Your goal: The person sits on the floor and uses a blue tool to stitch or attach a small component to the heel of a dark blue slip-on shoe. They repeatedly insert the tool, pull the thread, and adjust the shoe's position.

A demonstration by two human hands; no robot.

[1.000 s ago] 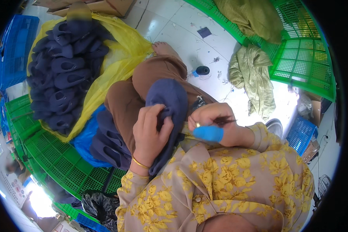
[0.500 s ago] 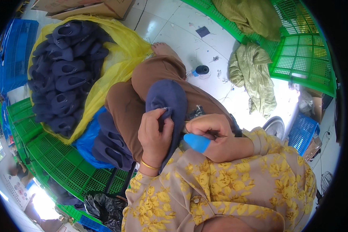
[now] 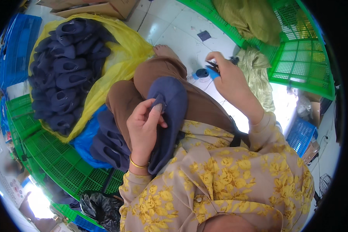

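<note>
A navy fabric slipper (image 3: 174, 96) lies across my lap, its rounded end away from me. My left hand (image 3: 145, 125) pinches the edge of its opening between thumb and fingers. Out to the right, above the floor, my right hand (image 3: 232, 79) is closed round small black thread snips (image 3: 212, 66), their dark points showing past the fingers. A blue cover (image 3: 213, 73) is on that hand's thumb. Behind the knuckles shows a dark tuft of thread (image 3: 234, 60); whether the hand touches it, I cannot tell.
At left, a yellow sack (image 3: 117, 62) holds many navy slippers (image 3: 67, 63). More slippers (image 3: 110, 143) lie beside my left leg, over a green crate (image 3: 61, 166). A dark thread spool (image 3: 201, 72) stands on the littered floor. Another green crate (image 3: 301, 58) with olive cloth (image 3: 249, 19) is at right.
My right hand has moved from beside the slipper out to the right, over the floor. The thread tuft on my lap is gone from there. My left hand still pinches the slipper.
</note>
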